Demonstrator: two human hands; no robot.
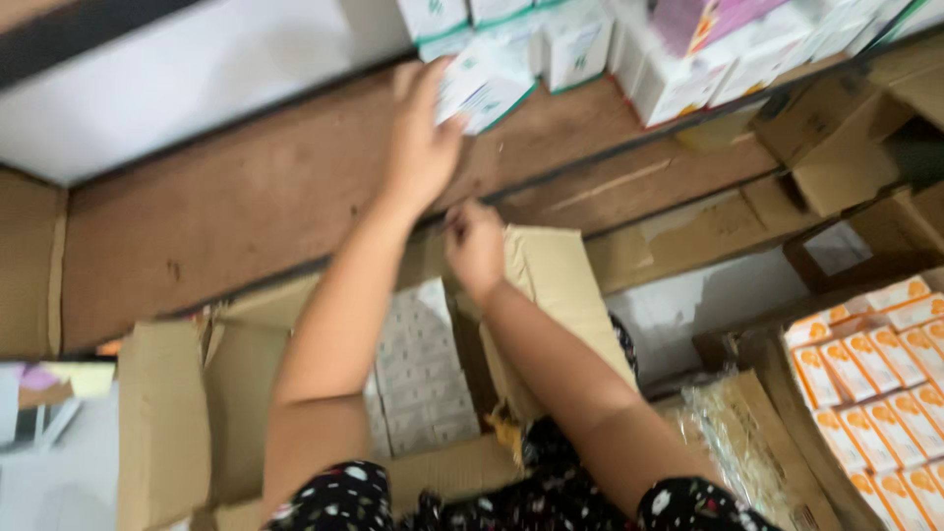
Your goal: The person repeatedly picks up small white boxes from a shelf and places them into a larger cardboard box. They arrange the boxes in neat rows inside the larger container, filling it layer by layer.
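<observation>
My left hand (421, 138) reaches up to the wooden shelf (275, 187) and holds a small white and green box (484, 87) against it, beside a row of similar white and green boxes (551, 39). My right hand (475, 246) hovers just below, fingers curled, over the edge of an open cardboard carton (177, 413). Whether it grips anything is blurred. Inside the carton lie several rows of small white boxes (423, 364), partly hidden by my arms.
White and purple packs (708, 49) stand further right on the shelf. An open carton of orange and white boxes (885, 383) sits at the right. More brown cartons (846, 147) crowd the upper right. Clear wrapped packets (737, 442) lie near my right elbow.
</observation>
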